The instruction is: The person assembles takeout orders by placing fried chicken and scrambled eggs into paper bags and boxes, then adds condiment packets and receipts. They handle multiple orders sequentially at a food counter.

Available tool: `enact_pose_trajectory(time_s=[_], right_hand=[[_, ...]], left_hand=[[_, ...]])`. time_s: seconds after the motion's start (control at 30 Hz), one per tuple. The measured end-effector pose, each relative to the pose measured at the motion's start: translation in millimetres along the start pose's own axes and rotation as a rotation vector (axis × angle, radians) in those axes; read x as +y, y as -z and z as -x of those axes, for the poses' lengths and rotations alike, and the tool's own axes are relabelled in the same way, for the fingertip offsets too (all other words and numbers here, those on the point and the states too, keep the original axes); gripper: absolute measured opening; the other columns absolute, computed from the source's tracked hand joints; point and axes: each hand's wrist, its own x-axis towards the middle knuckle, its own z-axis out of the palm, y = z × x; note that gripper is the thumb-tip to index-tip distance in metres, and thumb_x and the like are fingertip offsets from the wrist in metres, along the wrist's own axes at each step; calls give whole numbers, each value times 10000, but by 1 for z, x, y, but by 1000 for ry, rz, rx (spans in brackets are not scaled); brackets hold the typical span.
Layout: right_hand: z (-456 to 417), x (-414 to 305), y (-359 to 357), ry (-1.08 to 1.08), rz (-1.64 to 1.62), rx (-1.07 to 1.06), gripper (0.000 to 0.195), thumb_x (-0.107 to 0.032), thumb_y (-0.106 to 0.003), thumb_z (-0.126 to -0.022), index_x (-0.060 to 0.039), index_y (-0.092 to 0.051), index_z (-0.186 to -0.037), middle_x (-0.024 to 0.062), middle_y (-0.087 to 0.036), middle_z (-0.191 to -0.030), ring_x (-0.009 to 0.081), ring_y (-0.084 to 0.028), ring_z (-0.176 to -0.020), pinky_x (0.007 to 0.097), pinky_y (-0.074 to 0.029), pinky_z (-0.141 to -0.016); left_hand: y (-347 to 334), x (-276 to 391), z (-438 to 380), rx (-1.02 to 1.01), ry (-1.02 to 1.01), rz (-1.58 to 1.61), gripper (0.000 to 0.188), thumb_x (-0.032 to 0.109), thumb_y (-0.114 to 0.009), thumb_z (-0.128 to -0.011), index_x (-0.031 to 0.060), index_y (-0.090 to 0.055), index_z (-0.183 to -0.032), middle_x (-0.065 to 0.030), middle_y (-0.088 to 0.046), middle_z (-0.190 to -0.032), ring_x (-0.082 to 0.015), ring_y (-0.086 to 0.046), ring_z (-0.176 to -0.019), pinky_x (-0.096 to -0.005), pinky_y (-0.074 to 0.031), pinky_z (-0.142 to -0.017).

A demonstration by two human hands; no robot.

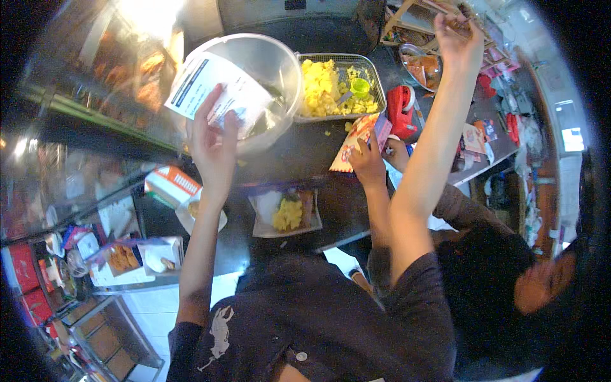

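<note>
My left hand [215, 143] is at the near side of a large translucent plastic bucket [285, 57], its fingers over a printed white label or sheet [241, 88]. Blur hides whether the fingers grip anything. My right hand [460, 40] is raised at the far right, fingers curled, in front of a wooden rack [405, 19]. Whether it holds something cannot be made out. Beside the bucket stands a wire basket [341, 117] of yellow chip-like food [317, 88], with a green scoop [360, 88] in it. Below my arms lies a clear pouch [310, 224] with yellow and white contents.
At my right, another person's hands [370, 162] hold a printed paper bag [355, 143]. A red tape dispenser [401, 114] stands behind it. A lit display case [62, 105] with fried food is at left. An orange-and-white box [173, 184] sits on the dark counter [296, 148].
</note>
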Motion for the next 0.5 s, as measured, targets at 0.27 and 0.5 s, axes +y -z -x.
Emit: enact_pose_trajectory(time_s=[0.27,0.5], right_hand=[[325,38,-70,-542,945,-385,293,-200,-582,-767,-21,-493,-981,71,-539,-810,156,-527,-769,282,-419,-752],[425,88,8,-481,1546,-304,518,-372,-554,-785,11,-443,-1116,207,-524,-1059,299,-504,-1001,364,-391,-849]], left_hand=[[117,40,95,-85,323,356,656,-91,-587,-678,-11,-287,-1255,-142,-365,-1252,-192,-397,-1114,-271,-348,-888],[166,23,156,-147,460,423,608,-86,-547,-705,-4,-301,-1254,-134,-351,-1258,-205,-366,-1139,-308,-297,-938]])
